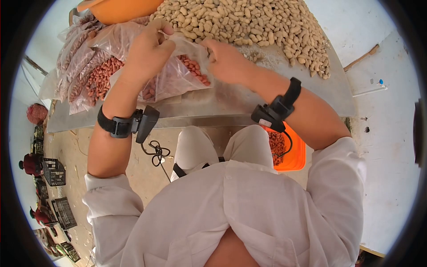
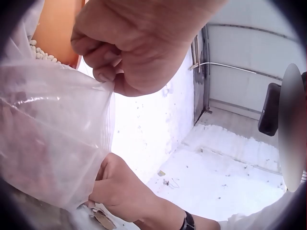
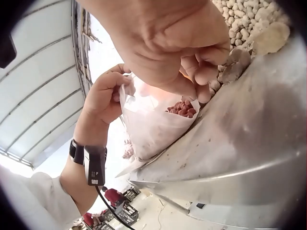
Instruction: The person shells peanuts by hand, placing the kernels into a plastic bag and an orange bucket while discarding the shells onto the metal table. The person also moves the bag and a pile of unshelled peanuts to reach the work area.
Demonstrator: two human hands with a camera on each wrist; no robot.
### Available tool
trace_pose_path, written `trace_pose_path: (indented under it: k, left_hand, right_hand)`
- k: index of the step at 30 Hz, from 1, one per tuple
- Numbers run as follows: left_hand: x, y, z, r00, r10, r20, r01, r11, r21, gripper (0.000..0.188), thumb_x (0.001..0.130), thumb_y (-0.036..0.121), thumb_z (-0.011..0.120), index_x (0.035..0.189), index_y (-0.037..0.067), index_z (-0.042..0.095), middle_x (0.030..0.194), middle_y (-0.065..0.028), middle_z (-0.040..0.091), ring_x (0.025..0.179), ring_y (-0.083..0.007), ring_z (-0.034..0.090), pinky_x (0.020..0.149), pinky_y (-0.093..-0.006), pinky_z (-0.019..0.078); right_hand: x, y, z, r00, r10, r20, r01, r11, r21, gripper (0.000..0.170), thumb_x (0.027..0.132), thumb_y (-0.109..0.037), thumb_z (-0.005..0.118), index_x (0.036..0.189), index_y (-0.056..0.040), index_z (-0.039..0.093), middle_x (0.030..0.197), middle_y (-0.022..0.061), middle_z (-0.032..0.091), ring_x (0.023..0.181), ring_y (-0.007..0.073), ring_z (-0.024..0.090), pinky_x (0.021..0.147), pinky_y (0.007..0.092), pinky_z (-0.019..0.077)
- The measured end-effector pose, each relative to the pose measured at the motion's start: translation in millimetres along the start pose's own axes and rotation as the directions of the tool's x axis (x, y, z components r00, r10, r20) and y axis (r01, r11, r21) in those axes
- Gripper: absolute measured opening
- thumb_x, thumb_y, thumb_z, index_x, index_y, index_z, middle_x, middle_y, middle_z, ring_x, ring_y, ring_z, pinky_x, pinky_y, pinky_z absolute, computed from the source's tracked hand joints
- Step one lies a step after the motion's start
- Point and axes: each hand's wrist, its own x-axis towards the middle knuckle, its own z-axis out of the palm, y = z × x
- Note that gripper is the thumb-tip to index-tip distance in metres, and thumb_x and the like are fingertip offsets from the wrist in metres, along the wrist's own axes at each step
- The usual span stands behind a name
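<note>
A clear plastic bag [image 1: 171, 80] of shelled red peanuts [image 1: 194, 70] rests near the front edge of the metal table, its mouth spread between both hands. My left hand [image 1: 150, 52] pinches one side of the bag's rim, fingers curled, as the left wrist view also shows at the bag [image 2: 53, 124]. On the opposite side, my right hand [image 1: 230, 63] grips the rim between thumb and fingers. Through the opening in the right wrist view, red peanuts [image 3: 182, 109] lie in the bag. The bag's lower part looks cloudy through the plastic.
A large heap of unshelled peanuts [image 1: 249, 22] covers the back of the table [image 1: 235, 100]. More filled bags [image 1: 78, 66] lie at the left, beside an orange basin [image 1: 118, 10]. Below the table's edge stands an orange tub [image 1: 296, 153]. Black crates [image 1: 64, 212] stand on the floor.
</note>
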Motion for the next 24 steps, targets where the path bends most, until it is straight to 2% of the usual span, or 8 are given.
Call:
trace_pose_path:
  k: [3, 7, 10, 14, 16, 19, 22, 24]
  left_hand:
    - [7.8, -11.4, -16.1, 0.999, -0.018, -0.028, 0.018, 1.0, 0.008, 0.02, 0.075, 0.01, 0.056, 0.093, 0.002, 0.054, 0.059, -0.002, 0.052, 0.052, -0.0086, 0.046, 0.049, -0.0252, 0.037]
    - [18.6, -18.9, -48.6, 0.983, -0.137, -0.12, 0.13, 0.989, -0.064, 0.022, 0.075, 0.009, 0.057, 0.096, 0.0, 0.055, 0.067, 0.0, 0.056, 0.056, -0.0046, 0.045, 0.051, -0.0208, 0.0367]
    - [18.9, -26.3, -57.5, 0.975, -0.169, -0.146, 0.143, 0.975, -0.172, 0.022, 0.076, 0.009, 0.057, 0.096, 0.0, 0.056, 0.069, 0.0016, 0.057, 0.056, -0.004, 0.045, 0.051, -0.0197, 0.0361]
    - [15.8, -24.6, -43.0, 0.987, -0.139, -0.078, 0.123, 0.976, -0.18, 0.02, 0.076, 0.009, 0.057, 0.095, 0.001, 0.056, 0.069, 0.0011, 0.056, 0.056, -0.0043, 0.045, 0.05, -0.0202, 0.0357]
    - [16.9, -17.4, -28.1, 0.996, -0.087, -0.017, 0.083, 0.984, -0.158, 0.019, 0.076, 0.009, 0.057, 0.094, 0.002, 0.056, 0.067, 0.0005, 0.056, 0.055, -0.0049, 0.045, 0.05, -0.021, 0.0358]
    - [15.4, -1.6, -10.4, 0.996, -0.017, 0.091, 0.02, 0.999, -0.026, 0.018, 0.074, 0.01, 0.058, 0.091, 0.004, 0.056, 0.061, -0.0014, 0.053, 0.052, -0.0081, 0.045, 0.049, -0.0244, 0.0365]
    - [14.2, 13.7, -0.3, 0.982, -0.058, 0.179, 0.05, 0.997, 0.05, 0.018, 0.073, 0.01, 0.059, 0.09, 0.004, 0.056, 0.059, -0.0015, 0.05, 0.051, -0.0096, 0.045, 0.049, -0.0254, 0.0369]
    - [13.7, 20.2, 5.8, 0.976, -0.068, 0.205, 0.063, 0.998, 0.03, 0.018, 0.073, 0.01, 0.059, 0.089, 0.004, 0.056, 0.058, -0.0013, 0.049, 0.052, -0.0098, 0.046, 0.049, -0.0258, 0.0367]
  right_hand:
    - [34.4, -29.3, -17.0, 0.993, 0.009, -0.116, 0.002, 0.996, 0.089, 0.044, 0.076, -0.012, 0.057, 0.118, -0.0036, 0.052, 0.1, 0.02, 0.062, 0.094, 0.033, 0.06, 0.079, 0.0405, 0.0465]
    - [78.9, -55.7, -19.5, 0.85, -0.355, -0.39, 0.388, 0.922, 0.005, 0.041, 0.085, -0.017, 0.055, 0.122, 0.0005, 0.049, 0.096, 0.0167, 0.062, 0.081, 0.0229, 0.063, 0.07, 0.0316, 0.0511]
    - [70.9, -56.8, -33.8, 0.933, -0.219, -0.286, 0.272, 0.948, 0.164, 0.051, 0.079, -0.013, 0.062, 0.125, 0.0015, 0.045, 0.101, 0.0199, 0.062, 0.087, 0.0246, 0.063, 0.074, 0.0308, 0.05]
    - [45.8, -45.7, -49.5, 0.998, 0.059, -0.024, -0.049, 0.949, 0.311, 0.055, 0.077, -0.014, 0.062, 0.128, -0.0023, 0.044, 0.109, 0.023, 0.058, 0.1, 0.0266, 0.059, 0.083, 0.0345, 0.0458]
    - [37.0, -21.4, -39.4, 1.0, -0.003, -0.023, 0.007, 0.98, 0.2, 0.047, 0.076, -0.014, 0.057, 0.122, -0.0034, 0.05, 0.097, 0.0198, 0.062, 0.087, 0.03, 0.061, 0.074, 0.0381, 0.0472]
    - [17.3, -4.9, -38.6, 1.0, -0.023, 0.02, 0.014, 0.935, 0.355, 0.044, 0.078, -0.01, 0.054, 0.12, 0.0013, 0.049, 0.071, 0.0079, 0.062, 0.056, 0.0136, 0.056, 0.052, 0.0272, 0.0441]
    - [10.0, 25.8, -39.6, 0.998, -0.04, 0.043, 0.04, 0.999, 0.004, 0.045, 0.078, -0.016, 0.058, 0.12, -0.0013, 0.05, 0.084, 0.0098, 0.063, 0.072, 0.0186, 0.06, 0.064, 0.0326, 0.0474]
    - [-2.1, 56.9, -27.2, 0.959, -0.282, -0.002, 0.271, 0.926, -0.263, 0.044, 0.076, -0.02, 0.061, 0.116, -0.0043, 0.053, 0.097, 0.0107, 0.061, 0.087, 0.0235, 0.058, 0.076, 0.0369, 0.0453]
